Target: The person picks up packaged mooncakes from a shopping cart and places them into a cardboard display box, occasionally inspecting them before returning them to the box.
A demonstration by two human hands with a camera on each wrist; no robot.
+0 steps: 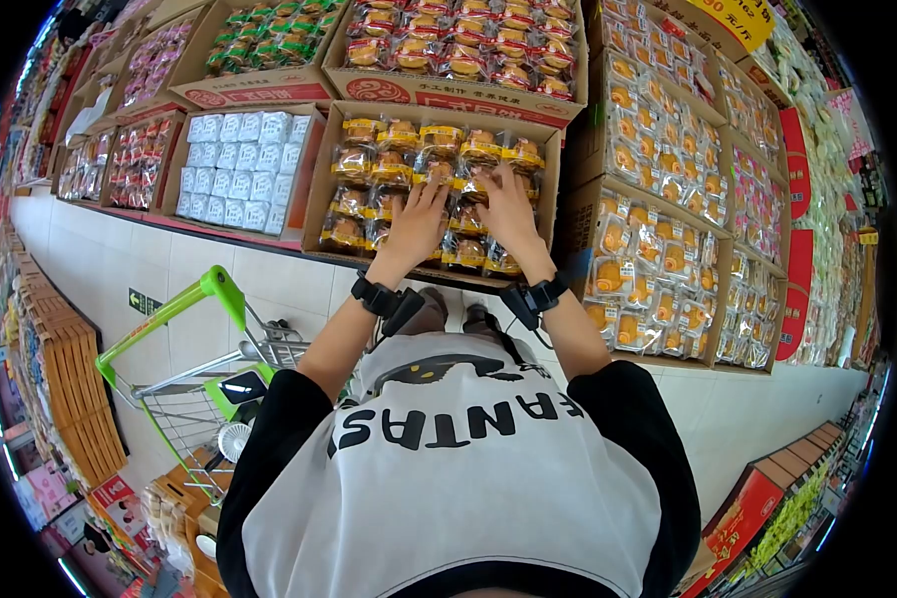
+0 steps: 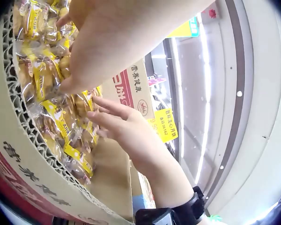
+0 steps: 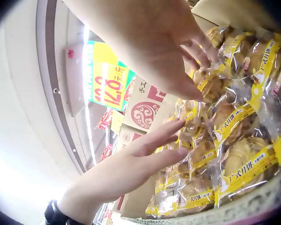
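Observation:
A cardboard box (image 1: 315, 204) holds rows of individually wrapped mooncakes (image 1: 352, 162) in clear film with yellow bands. Over its middle, my left hand (image 1: 419, 224) rests its fingers on the packs. Beside it on the right, my right hand (image 1: 509, 207) touches other packs with slightly bent fingers. In the left wrist view, the right hand (image 2: 126, 124) reaches over the wrappers with thumb and fingers apart. The right wrist view has the left hand (image 3: 126, 164) with extended fingers close over the packs, and the right hand's fingertips down among the mooncakes (image 3: 234, 122).
Boxes of white-wrapped packs (image 1: 234, 169) and red-wrapped pastries (image 1: 458, 40) adjoin this box. On the right stand cartons of yellow-orange packaged cakes (image 1: 658, 254). A green-handled shopping cart (image 1: 184, 309) is at the left, with a phone (image 1: 242, 387) and a small fan (image 1: 233, 441).

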